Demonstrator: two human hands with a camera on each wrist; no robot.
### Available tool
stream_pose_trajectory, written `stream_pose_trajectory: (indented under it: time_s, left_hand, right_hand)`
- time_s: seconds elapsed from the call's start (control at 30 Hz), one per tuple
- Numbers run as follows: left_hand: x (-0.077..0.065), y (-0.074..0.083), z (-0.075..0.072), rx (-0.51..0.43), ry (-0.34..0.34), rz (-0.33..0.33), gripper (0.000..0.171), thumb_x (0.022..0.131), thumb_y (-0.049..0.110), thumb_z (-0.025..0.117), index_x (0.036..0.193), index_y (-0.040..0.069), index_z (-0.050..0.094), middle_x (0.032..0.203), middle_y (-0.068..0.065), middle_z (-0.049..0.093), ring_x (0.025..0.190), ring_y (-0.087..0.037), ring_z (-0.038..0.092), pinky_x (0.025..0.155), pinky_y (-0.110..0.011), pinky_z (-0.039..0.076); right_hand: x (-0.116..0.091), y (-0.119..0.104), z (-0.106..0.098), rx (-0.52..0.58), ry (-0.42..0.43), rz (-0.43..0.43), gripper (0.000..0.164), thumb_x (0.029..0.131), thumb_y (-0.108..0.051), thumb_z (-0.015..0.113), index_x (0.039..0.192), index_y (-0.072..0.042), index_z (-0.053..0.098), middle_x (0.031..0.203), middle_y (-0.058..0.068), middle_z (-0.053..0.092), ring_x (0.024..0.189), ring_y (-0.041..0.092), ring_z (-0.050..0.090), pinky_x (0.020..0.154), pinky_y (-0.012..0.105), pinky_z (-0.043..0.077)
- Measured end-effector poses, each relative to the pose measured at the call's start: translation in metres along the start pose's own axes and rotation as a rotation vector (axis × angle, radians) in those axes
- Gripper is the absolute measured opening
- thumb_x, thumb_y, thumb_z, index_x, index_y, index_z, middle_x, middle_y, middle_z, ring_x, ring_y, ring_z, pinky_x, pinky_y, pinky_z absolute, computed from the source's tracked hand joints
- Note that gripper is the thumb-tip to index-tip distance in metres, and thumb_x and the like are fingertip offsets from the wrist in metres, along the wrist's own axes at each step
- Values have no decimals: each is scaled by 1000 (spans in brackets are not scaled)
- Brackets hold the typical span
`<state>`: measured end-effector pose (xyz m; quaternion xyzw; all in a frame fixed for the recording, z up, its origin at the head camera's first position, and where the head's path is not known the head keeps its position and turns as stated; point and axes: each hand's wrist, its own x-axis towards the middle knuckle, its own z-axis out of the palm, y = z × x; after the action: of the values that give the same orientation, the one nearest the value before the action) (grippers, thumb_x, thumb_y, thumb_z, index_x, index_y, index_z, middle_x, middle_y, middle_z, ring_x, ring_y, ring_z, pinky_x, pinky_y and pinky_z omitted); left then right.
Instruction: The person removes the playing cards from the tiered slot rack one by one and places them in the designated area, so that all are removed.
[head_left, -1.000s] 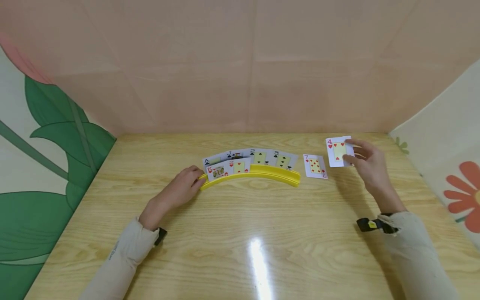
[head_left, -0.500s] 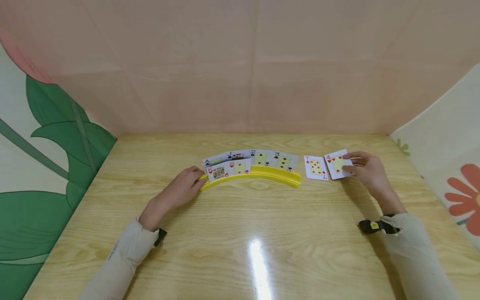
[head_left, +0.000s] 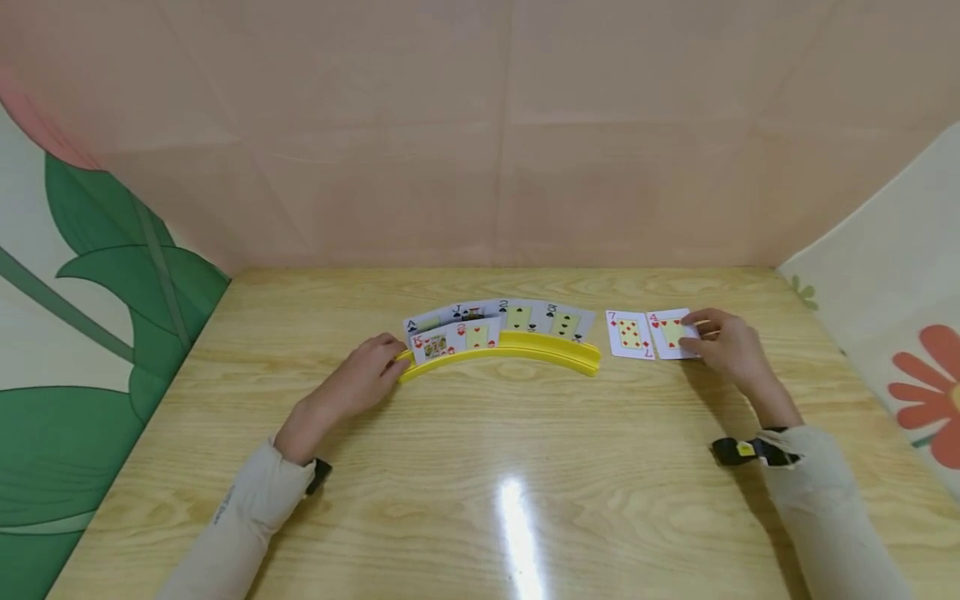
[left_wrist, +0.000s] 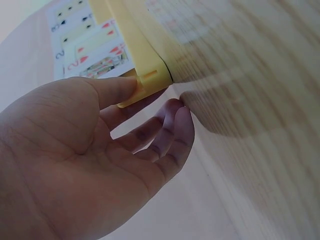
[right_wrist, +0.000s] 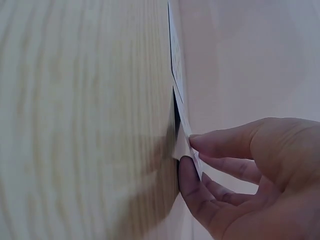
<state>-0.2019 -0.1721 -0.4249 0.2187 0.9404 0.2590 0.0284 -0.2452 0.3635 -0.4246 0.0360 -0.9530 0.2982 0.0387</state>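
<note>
left hand point(head_left: 366, 368): pinching rack point(head_left: 525, 341) end | right hand point(head_left: 726, 342): pinching four card point(head_left: 667, 340), edge raised | table point(head_left: 420, 467) broad in front

Pinkish wall point(head_left: 375, 142) behind wood-grain table point(head_left: 420, 467); white glare point(head_left: 520, 533).

I can't see all of the yellow card holder's point(head_left: 543, 343) left end in the head view, as the left hand point(head_left: 356, 375) covers part of it. The front cards point(head_left: 433, 345) hide the lower parts of the ace point(head_left: 424, 322) and jack point(head_left: 472, 312). The right hand point(head_left: 727, 343) covers the right edge of the 4 of hearts point(head_left: 666, 336). My right wrist view catches that card nearly edge-on, its face unreadable. The left sleeve's point(head_left: 243, 504) printing is too small for me to read.
</note>
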Motion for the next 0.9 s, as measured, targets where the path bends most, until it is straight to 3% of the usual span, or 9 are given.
stream_pose_trajectory:
  time_s: [0.3, 0.67, 0.9]
  left_hand:
    - [-1, 1, -1, -1, -18, -23, 31, 104, 19, 53, 124, -2, 64, 119, -13, 62, 104, -24, 59, 88, -42, 50]
    - [-1, 1, 0, 2, -9, -13, 30, 104, 18, 54, 124, -3, 64, 119, -14, 61, 104, -25, 58, 88, -43, 50]
    - [-1, 1, 0, 3, -4, -14, 31, 104, 18, 54, 124, -3, 64, 120, -15, 61, 105, -26, 58, 88, -43, 50]
  right_hand:
    - [-1, 1, 2, -63, -14, 2, 36, 93, -16, 72, 118, 7, 61, 109, 36, 61, 98, 48, 61, 62, 27, 47]
    - [0, 0, 4, -88, 12, -75, 37, 87, -15, 78, 114, 7, 65, 96, 30, 66, 85, 37, 62, 61, 28, 45]
    - [2, -3, 5, -121, -6, -116, 36, 87, -15, 78, 111, 8, 66, 97, 35, 66, 87, 46, 65, 71, 53, 52]
